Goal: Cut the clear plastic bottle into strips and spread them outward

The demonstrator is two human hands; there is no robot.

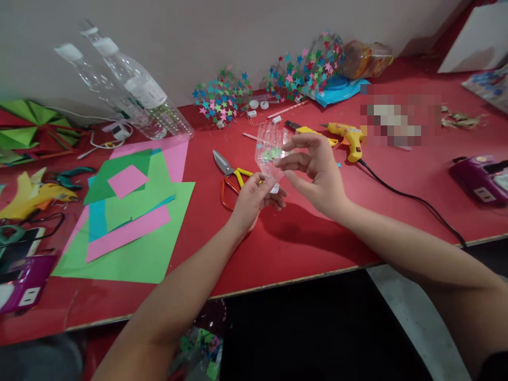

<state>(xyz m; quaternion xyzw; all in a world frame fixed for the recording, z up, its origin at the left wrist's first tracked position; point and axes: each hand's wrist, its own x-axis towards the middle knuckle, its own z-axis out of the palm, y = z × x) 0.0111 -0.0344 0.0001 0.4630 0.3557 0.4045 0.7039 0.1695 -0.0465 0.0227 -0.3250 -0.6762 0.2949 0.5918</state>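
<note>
My left hand (pixel 253 200) pinches the white-capped neck of a clear plastic bottle piece (pixel 273 132), which points away from me. Pale green bits (pixel 272 153) show in or on its wall. Beside it, my right hand (pixel 317 172) is raised with curved fingers apart; whether a fingertip touches the plastic I cannot tell. Scissors (pixel 225 168) with red and yellow handles lie left of the bottle piece, partly hidden by my left hand. Behind my right hand is a yellow cutter (pixel 307 130), and a yellow glue gun (pixel 345 136) lies to its right.
Coloured paper sheets (pixel 130 233) lie at left, with tall clear bottles (pixel 146 98) behind them. Along the wall stand star-covered clear pieces (pixel 226 98) and a jar (pixel 365 59). The glue gun's black cord (pixel 408 196) runs over the front edge. Purple power strips (pixel 482 180) sit at both sides.
</note>
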